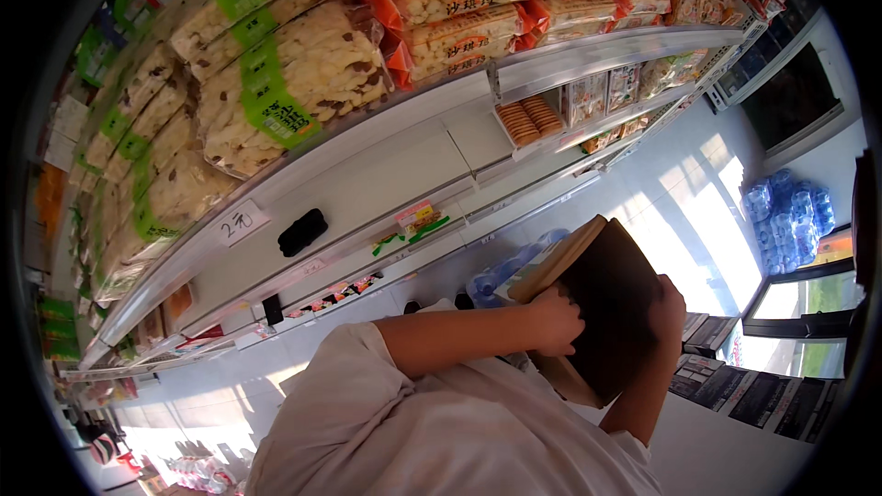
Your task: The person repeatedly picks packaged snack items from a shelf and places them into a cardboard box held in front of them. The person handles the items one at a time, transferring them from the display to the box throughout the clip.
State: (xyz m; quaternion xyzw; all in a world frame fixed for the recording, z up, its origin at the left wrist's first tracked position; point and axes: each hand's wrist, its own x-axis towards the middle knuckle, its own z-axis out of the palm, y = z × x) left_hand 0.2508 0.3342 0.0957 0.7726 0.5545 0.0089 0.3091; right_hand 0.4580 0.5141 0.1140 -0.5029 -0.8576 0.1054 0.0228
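One shirt [478, 432] covers me. My left hand [556, 321] and right hand [669, 312] clamp one box [611, 298] at opposite sides. One black bundle [303, 231] lies on a shelf [381, 165].

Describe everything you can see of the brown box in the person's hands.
The box looks like cardboard: pale tan along its left side, with a broad dark-brown face, perhaps its shadowed inside. It is held tilted before the person's body. The left hand grips its left side; the right hand, its right edge. No contents show.
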